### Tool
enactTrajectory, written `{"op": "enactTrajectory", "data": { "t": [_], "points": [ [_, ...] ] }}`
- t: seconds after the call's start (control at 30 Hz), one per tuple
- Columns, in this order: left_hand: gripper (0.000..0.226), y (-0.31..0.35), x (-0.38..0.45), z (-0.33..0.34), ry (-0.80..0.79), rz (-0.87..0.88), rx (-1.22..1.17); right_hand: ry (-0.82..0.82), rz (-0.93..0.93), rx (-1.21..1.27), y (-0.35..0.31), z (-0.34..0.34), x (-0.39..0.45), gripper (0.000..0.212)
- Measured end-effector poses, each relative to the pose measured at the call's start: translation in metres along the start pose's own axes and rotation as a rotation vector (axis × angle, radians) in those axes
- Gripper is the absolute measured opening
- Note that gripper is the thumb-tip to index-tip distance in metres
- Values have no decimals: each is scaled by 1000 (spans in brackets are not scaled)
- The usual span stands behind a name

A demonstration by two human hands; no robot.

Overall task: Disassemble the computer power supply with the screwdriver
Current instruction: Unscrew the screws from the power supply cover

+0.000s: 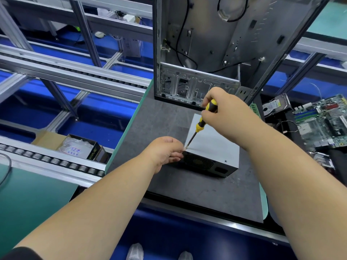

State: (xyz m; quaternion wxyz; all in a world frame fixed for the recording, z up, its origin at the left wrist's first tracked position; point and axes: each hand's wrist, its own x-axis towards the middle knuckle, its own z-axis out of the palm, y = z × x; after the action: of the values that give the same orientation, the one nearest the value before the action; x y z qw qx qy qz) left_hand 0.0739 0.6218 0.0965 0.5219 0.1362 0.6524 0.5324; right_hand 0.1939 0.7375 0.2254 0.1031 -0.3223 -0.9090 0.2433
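Both hands are working the power supply (212,145) lying before the computer case (197,53): right hand (223,113) gripping the screwdriver (201,121), left hand (165,151) pinching beside its tip, which should be kept seated squarely in the corner screw.

The screwdriver (201,122) tip disappears behind the left hand (165,151) fingertips at the power supply (210,147) near corner, so any screw there can't be made out. Right hand (223,113) covers the handle's top. Beyond the power supply, the computer case (206,53) is cut off by the top edge.
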Motion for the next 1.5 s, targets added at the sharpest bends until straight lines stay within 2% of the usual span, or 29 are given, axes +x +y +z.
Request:
{"op": "enactTrajectory", "data": {
  "t": [0.1, 0.2, 0.23, 0.37, 0.43, 0.5, 0.6, 0.63, 0.8, 0.93, 1.03, 1.07, 1.2, 1.33, 1.43, 1.5],
  "points": [
    [5, 2, -1, 1, 1, 6, 21, 28, 3, -38, -1, 3, -5, 8],
    [4, 2, -2, 1, 4, 18, 44, 58, 11, -121, -1, 1, -6, 34],
    [4, 2, -2, 1, 7, 20, 45, 50, 18, -102, -1, 0, -6, 34],
    [4, 2, -1, 1, 8, 18, 58, 11, 47, 41, 2, -3, -4, 5],
    [3, 2, -1, 0, 2, 21, 63, 14, 54, 63, 2, -2, -6, 4],
    [4, 3, -1, 0, 0, 28, 66, 39, 52, -23, 1, 0, -7, 9],
    [6, 4, -1, -1, 6, 42, 89, 79, 29, -176, 0, 1, -7, 36],
    [6, 4, 0, -1, 5, 45, 98, 72, 21, -168, 0, 1, -6, 35],
    [7, 4, 0, -1, 1, 56, 115, -8, 34, -13, -1, -3, -2, 5],
    [6, 6, -1, -2, 0, 76, 143, 12, 54, 17, 1, -1, -5, 4],
    [5, 7, -1, -2, -4, 64, 138, 65, 35, -120, 3, 1, -5, 25],
    [5, 7, -2, -2, -5, 60, 134, 71, 27, -129, 4, 1, -3, 26],
    [5, 5, -2, -3, -2, 46, 117, 27, 30, -28, 4, 1, 1, 5],
    [5, 5, -3, -2, 6, 47, 111, 51, 7, -66, 1, 4, -5, 7],
    [9, 5, -3, -1, 34, 80, 154, 100, 6, -184, 0, 3, -7, 26],
    [12, 6, -5, 0, 39, 124, 187, 77, 5, -150, 1, 2, -7, 19]
  ]
}}
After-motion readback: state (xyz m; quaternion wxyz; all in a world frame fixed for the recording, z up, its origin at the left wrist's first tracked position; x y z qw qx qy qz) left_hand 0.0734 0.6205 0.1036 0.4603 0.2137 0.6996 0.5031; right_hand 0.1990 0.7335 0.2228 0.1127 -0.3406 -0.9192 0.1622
